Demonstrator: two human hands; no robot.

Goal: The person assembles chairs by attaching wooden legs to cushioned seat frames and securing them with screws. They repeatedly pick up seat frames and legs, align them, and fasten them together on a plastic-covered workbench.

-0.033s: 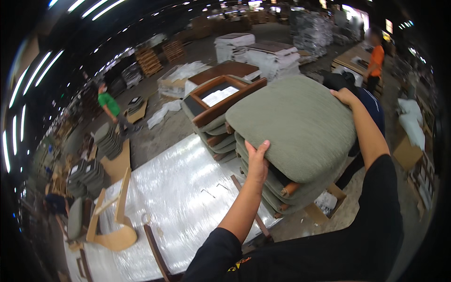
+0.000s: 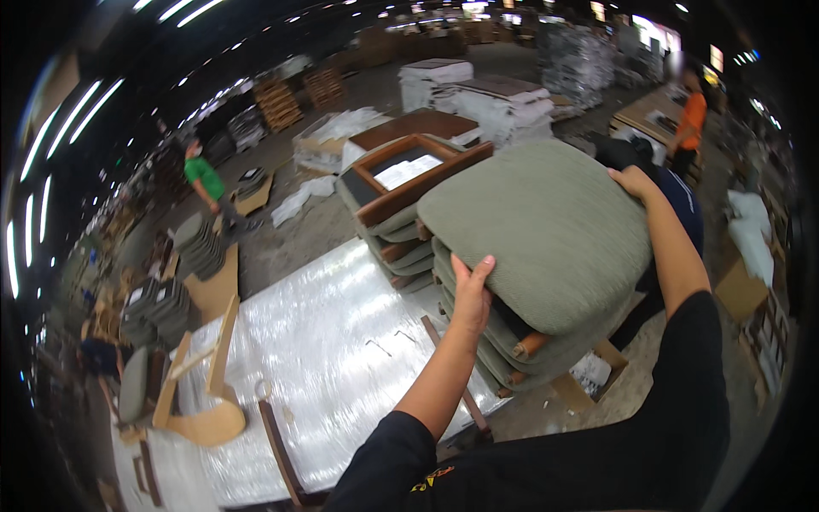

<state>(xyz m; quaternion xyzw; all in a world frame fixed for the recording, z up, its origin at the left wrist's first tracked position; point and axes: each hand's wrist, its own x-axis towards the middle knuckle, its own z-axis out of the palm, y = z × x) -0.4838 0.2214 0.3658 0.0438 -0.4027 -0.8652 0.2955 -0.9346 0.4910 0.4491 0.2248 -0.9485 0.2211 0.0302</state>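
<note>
A green-grey upholstered chair seat lies on top of a stack of similar seats with brown wooden parts at the right end of the table. My left hand grips its near left edge, thumb and a finger showing at the rim. At the far right edge my right hand has its fingers over the rim, partly hidden. Beside this stack, to the left, is a second stack of padded seats topped by a brown wooden frame with a white paper in it.
The table is wrapped in shiny film and bears hex keys, brown wooden rails and a light wooden frame. An open carton sits below the right end. People in green and orange stand farther off.
My hands keep their places on the chair seat. The scene has shifted slightly in the picture, and the person in orange has changed posture a little.
</note>
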